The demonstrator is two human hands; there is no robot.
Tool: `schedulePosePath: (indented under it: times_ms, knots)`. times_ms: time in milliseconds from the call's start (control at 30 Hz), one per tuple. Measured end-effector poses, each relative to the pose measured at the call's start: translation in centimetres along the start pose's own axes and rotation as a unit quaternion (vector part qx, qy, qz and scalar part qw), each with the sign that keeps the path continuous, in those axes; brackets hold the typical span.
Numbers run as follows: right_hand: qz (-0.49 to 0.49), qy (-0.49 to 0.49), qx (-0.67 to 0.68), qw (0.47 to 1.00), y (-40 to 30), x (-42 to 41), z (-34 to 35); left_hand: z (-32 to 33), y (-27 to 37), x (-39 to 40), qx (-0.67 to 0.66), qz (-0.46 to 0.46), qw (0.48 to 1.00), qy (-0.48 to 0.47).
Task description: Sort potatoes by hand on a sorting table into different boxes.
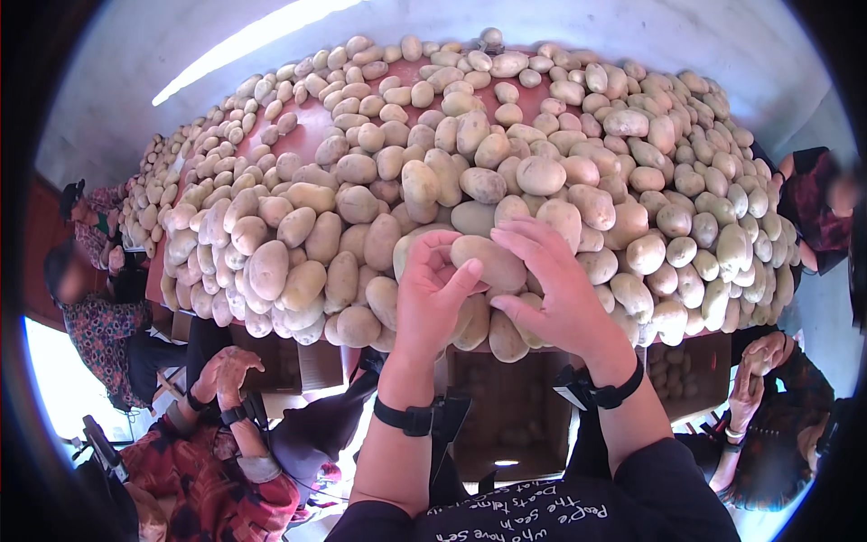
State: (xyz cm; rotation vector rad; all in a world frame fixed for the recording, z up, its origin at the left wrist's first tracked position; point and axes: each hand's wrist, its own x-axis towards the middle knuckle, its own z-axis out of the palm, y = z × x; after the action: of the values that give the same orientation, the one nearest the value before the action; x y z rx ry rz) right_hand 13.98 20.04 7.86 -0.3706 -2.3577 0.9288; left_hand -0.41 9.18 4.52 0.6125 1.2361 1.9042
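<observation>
A pale, oblong potato point(493, 264) is held in front of me over the edge of the heap. My left hand point(433, 288) grips its left end, with the thumb across the near side and the fingers curled behind. Around the potato's right end curves my right hand point(559, 288), its thumb and fingers spread apart. Its fingertips are close to the upper edge; whether they touch it I cannot tell. Heaped potatoes point(359, 203) lie directly beneath and beyond both hands.
The potatoes cover much of a red tabletop point(298, 132). Below its near edge stand a cardboard box point(511, 406) before me, another box point(278, 362) to the left and a box of potatoes point(684, 379) to the right. Several people sit around, including one in red point(210, 474) close on my left.
</observation>
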Motion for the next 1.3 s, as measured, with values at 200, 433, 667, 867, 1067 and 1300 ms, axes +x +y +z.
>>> schedulePosePath:
  times_ms: [200,433,667,867,1067,1300]
  knots:
    - [0.012,-0.063,0.064,0.996,0.2,-1.0,-0.9,-0.8,0.2,-1.9,0.026,-0.068,0.995,-0.074]
    - [0.183,-0.179,0.236,0.937,-0.4,-3.5,-5.1,-0.3,-2.0,-3.4,0.169,0.026,0.982,-0.083]
    - [0.213,-0.287,0.253,0.899,-1.0,-5.3,-5.6,2.0,-4.7,-5.9,0.441,0.171,0.874,-0.109]
    - [0.230,-0.189,0.148,0.943,1.1,-5.9,-4.5,3.6,-5.5,-6.3,0.536,0.189,0.816,-0.102]
    - [0.239,-0.176,0.060,0.953,1.3,-5.4,-4.0,4.2,-5.7,-5.9,0.571,0.165,0.799,-0.093]
    - [0.226,-0.172,0.053,0.957,1.8,-5.1,-3.7,4.4,-6.0,-5.4,0.554,0.225,0.798,-0.075]
